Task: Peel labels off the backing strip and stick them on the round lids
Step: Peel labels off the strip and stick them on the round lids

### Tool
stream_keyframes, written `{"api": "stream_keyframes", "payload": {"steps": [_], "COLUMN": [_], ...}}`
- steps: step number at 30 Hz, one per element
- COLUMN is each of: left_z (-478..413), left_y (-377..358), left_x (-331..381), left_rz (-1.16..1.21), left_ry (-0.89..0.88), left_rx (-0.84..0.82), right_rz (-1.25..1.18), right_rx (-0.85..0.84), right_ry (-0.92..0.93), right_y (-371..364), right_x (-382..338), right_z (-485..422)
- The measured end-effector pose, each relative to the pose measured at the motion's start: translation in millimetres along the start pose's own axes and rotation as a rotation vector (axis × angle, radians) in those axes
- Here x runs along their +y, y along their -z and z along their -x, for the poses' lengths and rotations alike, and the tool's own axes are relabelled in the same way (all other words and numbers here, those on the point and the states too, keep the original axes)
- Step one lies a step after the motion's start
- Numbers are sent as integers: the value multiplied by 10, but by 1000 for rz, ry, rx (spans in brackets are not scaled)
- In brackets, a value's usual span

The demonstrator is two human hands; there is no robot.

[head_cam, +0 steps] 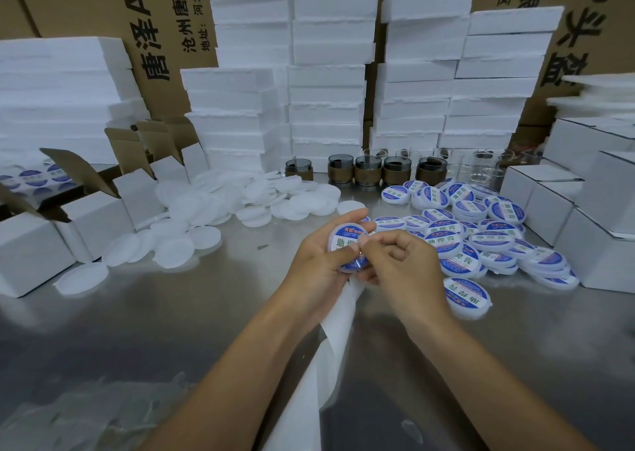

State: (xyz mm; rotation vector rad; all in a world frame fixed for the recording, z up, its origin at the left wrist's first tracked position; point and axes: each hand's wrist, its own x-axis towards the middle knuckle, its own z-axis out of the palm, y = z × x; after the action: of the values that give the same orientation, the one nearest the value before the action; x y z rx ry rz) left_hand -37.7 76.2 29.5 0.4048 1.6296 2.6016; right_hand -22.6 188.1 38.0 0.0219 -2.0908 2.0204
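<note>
Blue-labelled lid (344, 241) in left hand (318, 263) grip, right hand (402, 261) pinching its near edge, backing strip (338, 316) below.

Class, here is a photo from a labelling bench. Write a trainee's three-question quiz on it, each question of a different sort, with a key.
1. True or false: the plain lids lie to the left of the labelled pile on the table.
2. What does the left hand grip? A) a pair of scissors B) a labelled lid C) a roll of tape
3. Fill the gap: the white backing strip hangs from under the left hand and runs down between the two ____.

Key: 1 true; 2 B; 3 forearms.
</note>
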Motion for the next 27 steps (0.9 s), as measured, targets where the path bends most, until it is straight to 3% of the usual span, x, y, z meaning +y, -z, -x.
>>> {"api": "stream_keyframes", "payload": {"steps": [6, 13, 17, 20, 23, 27], "left_z": [27, 37, 26, 19, 14, 18], "left_y": [-53, -46, -24, -6, 5, -7], "left_x": [-12, -5, 6, 14, 9, 0], "left_rz": [-33, -36, 14, 56, 71, 64], "left_ry": [-22, -35, -59, -56, -31, -17], "left_rx": [12, -20, -16, 5, 19, -3], "right_rz": [69, 374, 558, 471, 160, -81], "right_rx": [6, 44, 9, -53, -141, -177], "right_ry": [71, 278, 264, 134, 39, 72], "right_y": [-11, -27, 10, 33, 21, 25], "right_x": [34, 88, 129, 111, 68, 38], "right_z": [-2, 34, 29, 3, -11, -26]}}
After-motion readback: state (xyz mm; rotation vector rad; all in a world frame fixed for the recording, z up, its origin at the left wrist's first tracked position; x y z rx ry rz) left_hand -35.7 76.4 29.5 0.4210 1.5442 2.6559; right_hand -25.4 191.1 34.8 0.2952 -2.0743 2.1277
